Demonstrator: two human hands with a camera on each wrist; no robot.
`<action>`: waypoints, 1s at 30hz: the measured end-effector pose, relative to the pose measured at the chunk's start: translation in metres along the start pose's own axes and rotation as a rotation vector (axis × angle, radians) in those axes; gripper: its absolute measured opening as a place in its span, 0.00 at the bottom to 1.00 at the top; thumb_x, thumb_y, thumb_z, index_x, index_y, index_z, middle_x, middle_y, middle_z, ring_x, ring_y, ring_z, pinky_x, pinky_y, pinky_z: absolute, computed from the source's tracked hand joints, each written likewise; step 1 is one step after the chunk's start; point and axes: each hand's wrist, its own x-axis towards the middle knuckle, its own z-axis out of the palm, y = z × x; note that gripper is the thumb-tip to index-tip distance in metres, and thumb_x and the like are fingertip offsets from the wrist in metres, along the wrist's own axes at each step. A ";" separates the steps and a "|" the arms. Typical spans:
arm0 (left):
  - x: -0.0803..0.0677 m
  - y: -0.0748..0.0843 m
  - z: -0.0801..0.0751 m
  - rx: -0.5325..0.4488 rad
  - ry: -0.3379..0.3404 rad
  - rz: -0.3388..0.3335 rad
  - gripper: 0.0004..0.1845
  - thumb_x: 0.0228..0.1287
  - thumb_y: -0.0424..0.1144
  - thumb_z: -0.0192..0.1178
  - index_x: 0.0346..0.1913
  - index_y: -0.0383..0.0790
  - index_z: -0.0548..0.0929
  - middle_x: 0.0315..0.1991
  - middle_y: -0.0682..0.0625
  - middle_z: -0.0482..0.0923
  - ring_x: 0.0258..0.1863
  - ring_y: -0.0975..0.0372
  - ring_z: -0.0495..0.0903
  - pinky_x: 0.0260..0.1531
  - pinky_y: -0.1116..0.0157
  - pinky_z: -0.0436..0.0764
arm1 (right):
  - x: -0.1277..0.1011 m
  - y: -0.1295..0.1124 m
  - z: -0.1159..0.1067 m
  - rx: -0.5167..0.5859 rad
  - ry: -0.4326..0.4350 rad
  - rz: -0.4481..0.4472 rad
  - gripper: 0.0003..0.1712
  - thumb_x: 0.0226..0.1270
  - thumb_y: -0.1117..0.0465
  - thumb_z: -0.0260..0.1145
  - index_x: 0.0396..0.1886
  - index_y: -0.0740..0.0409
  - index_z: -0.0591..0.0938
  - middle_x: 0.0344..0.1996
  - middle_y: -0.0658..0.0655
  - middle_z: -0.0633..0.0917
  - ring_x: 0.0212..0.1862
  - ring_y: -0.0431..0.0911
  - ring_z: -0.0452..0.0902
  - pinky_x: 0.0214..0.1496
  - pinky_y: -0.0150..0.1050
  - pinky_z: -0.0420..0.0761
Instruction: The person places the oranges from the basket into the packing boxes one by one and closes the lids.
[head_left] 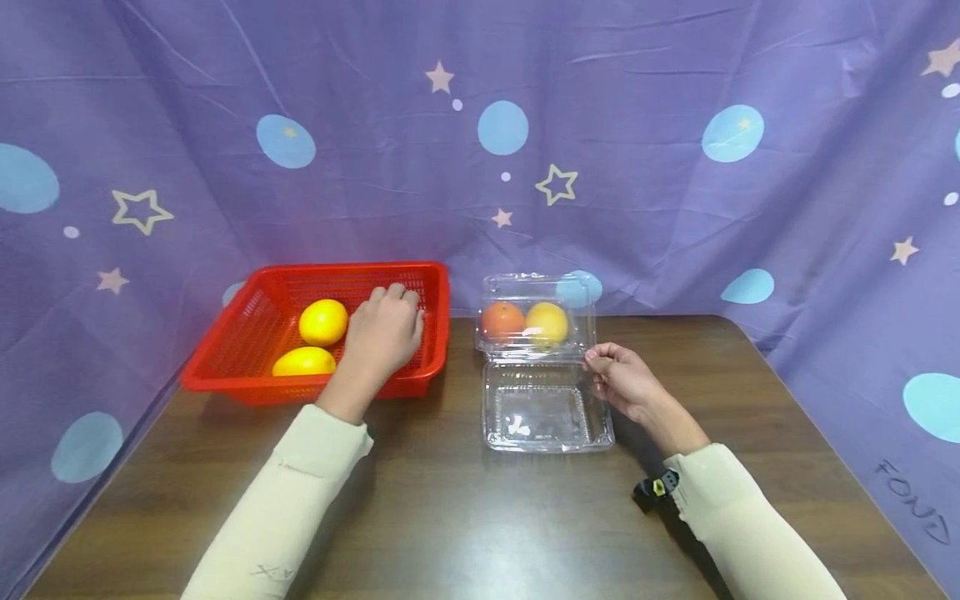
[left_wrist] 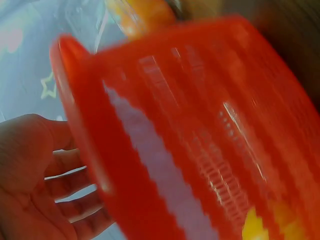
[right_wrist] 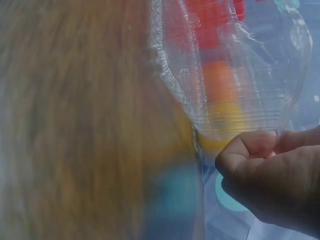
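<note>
Sitting toward the back left corner of the table (head_left: 420, 517), a red basket (head_left: 255, 333) of perforated plastic mesh, rectangular with sloping walls and a rolled rim, holds two smooth, glossy yellow fruits: a round one (head_left: 323, 322) further back and an oval one (head_left: 303, 362) against the front wall. The left hand (head_left: 382, 329) reaches into the basket's right half, fingers loosely spread and bent down toward the floor of the basket, just right of the round yellow fruit; no fruit shows within its grasp. The left wrist view, blurred, shows the basket's ribbed red wall close against the hand's open palm and relaxed fingers (left_wrist: 75, 187).

To the right of the basket, near the middle of the table's back edge, lies a clear plastic clamshell box (head_left: 543, 408), thin, crinkled and shiny. One half lies flat and empty toward the front. The other half (head_left: 536, 321), behind it, contains an orange fruit (head_left: 502, 320) and a yellow-orange fruit (head_left: 547, 323) side by side. The right hand (head_left: 626, 379) is at the box's right edge, thumb and curled fingers pinching the plastic where the two halves meet. The right wrist view shows bent fingers (right_wrist: 250, 150) against the ridged transparent wall.

The table is dark brown wood grain, and a purple cloth (head_left: 675, 183) with stars and blue dots hangs behind.
</note>
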 end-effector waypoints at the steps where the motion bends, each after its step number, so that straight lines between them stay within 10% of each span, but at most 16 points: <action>1: -0.002 -0.007 -0.003 0.002 -0.013 -0.005 0.12 0.68 0.39 0.61 0.42 0.31 0.83 0.41 0.38 0.79 0.38 0.44 0.78 0.36 0.46 0.83 | 0.000 0.001 0.001 -0.004 0.000 0.000 0.04 0.81 0.66 0.53 0.45 0.64 0.69 0.32 0.50 0.78 0.26 0.36 0.66 0.28 0.29 0.68; 12: -0.010 -0.090 -0.033 0.009 -0.310 -0.108 0.23 0.72 0.45 0.57 0.62 0.32 0.78 0.57 0.33 0.77 0.55 0.37 0.77 0.43 0.36 0.80 | 0.001 0.006 0.010 -0.068 0.004 -0.002 0.05 0.81 0.65 0.53 0.46 0.65 0.70 0.33 0.51 0.79 0.28 0.38 0.68 0.31 0.31 0.73; 22: -0.022 -0.146 -0.025 -0.064 -0.584 -0.194 0.39 0.66 0.57 0.63 0.68 0.28 0.72 0.62 0.27 0.73 0.58 0.35 0.74 0.51 0.33 0.74 | 0.001 0.006 0.007 -0.064 0.007 0.005 0.05 0.78 0.66 0.57 0.44 0.64 0.72 0.32 0.52 0.79 0.27 0.39 0.68 0.30 0.31 0.73; 30: -0.028 -0.165 -0.015 -0.127 -0.676 -0.064 0.40 0.56 0.59 0.72 0.60 0.29 0.78 0.45 0.40 0.82 0.43 0.48 0.77 0.49 0.45 0.78 | 0.000 0.004 0.008 -0.077 0.010 0.007 0.05 0.80 0.66 0.55 0.46 0.64 0.71 0.32 0.51 0.79 0.27 0.38 0.68 0.30 0.31 0.74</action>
